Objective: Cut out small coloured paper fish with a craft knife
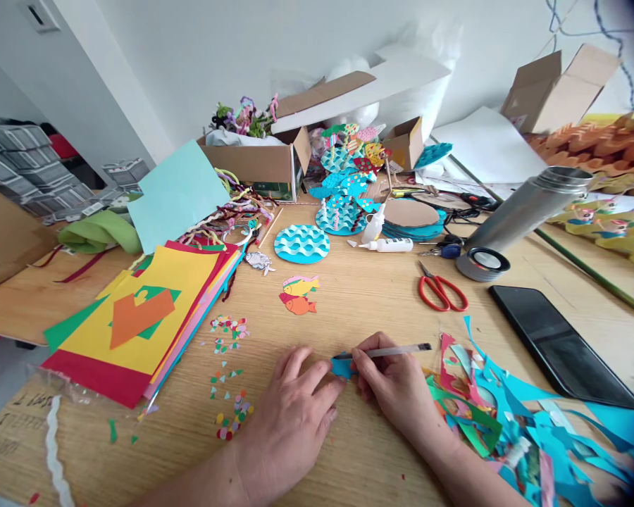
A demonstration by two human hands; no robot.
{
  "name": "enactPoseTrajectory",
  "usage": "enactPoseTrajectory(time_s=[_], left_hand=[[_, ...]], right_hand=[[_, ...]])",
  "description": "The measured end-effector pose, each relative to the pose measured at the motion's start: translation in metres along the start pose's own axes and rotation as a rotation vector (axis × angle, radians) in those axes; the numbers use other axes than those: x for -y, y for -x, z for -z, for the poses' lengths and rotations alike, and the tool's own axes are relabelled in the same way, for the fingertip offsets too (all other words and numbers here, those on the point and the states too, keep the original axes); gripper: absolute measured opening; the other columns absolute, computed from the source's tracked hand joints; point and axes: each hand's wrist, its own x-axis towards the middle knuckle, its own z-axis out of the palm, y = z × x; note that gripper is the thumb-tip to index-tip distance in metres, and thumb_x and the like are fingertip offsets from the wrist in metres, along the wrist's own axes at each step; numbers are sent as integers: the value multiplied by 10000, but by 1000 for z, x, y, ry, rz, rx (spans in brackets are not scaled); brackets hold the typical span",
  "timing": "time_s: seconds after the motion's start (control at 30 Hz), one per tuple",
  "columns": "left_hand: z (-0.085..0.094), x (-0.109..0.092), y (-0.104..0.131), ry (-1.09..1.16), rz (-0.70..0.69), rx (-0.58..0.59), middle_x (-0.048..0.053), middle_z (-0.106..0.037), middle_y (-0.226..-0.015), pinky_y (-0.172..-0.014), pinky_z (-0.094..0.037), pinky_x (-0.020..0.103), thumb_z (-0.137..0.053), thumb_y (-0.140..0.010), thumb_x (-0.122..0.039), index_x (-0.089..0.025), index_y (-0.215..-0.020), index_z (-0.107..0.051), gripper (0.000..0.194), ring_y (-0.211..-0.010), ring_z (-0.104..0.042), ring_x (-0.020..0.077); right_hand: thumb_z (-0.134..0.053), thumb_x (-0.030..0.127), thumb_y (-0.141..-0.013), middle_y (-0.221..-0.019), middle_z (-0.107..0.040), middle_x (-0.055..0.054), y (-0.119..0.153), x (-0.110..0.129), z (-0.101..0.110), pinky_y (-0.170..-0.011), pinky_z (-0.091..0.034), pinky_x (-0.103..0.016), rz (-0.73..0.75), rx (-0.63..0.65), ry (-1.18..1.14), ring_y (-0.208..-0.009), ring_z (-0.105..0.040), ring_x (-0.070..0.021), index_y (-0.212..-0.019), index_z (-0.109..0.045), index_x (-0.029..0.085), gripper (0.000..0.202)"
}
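Note:
A small piece of blue paper point(342, 366) lies on the wooden table between my hands. My left hand point(296, 405) rests flat beside it, fingers stretched out, with fingertips on its left edge. In my right hand point(388, 377) is a slim grey pen point(394, 351), gripped in a writing hold and tilted over the paper; its tip is hidden by my fingers. Just beyond are several paper fish point(301, 294) in yellow, orange and red. Left of my left hand lie small coloured paper bits point(235, 415).
Red-handled scissors point(442, 291), a black phone point(563, 341) and blue paper scraps point(539, 429) lie to the right. A metal flask point(528, 211) stands tilted in view behind. Coloured paper sheets point(184, 282) are stacked left. A wavy blue disc point(302, 244) and glue bottle point(394, 245) lie farther back.

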Motion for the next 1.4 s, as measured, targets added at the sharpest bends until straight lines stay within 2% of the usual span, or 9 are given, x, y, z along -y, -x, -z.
enactPoseTrajectory(time_s=[1.1, 1.4], left_hand=[[2, -1, 0, 0, 7, 9, -5, -551, -1256, -1117, -327, 484, -576, -931, -191, -306, -1276, -549, 365, -1260, -365, 266], [2, -1, 0, -20, -4, -6, -4, -564, -1236, -1109, -345, 472, -602, -919, -200, -326, -1304, -536, 411, -1252, -382, 257]], right_hand=[[-610, 462, -823, -454, -533, 51, 1, 2, 0, -368, -352, -208, -9, -9, 13, -368, -491, -120, -724, -512, 223, 276], [-614, 443, -814, -426, -512, 56, 1, 3, 0, -365, -338, -211, -7, -22, 14, -353, -473, -123, -715, -505, 228, 261]])
